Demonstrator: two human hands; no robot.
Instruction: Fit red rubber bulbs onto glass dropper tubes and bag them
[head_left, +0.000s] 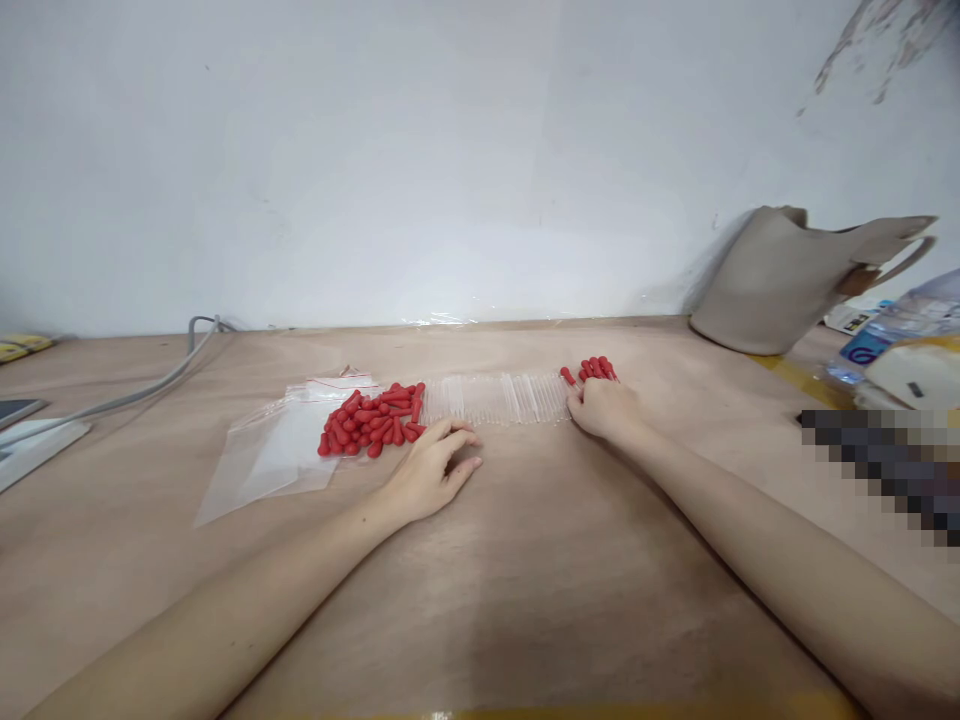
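Lying side by side in a flat band, slender clear tubes, glossy and straight, make up the row I take as landmark on my feed.

Left of the row: one heap of red bulbs, matt, rubbery in look, each a round head tapering to a narrow neck, tumbled at all angles. Under and beyond the heap: one flat transparent bag, creased, with a red line along its far edge.

Right of the row: one small cluster of red bulbs, heads pointing away from me, necks toward the hand. At the row's far right corner: one single red bulb.

Left hand: at the row's near left edge, fingers loosely bent, thumb apart from them; contact with the tubes I cannot tell. Right hand: at the row's right end, fingers curled in; what they pinch, if anything, I cannot tell.

Beneath the row: one wood-grained tabletop. Far right of it: one smooth beige container, wide-mouthed.
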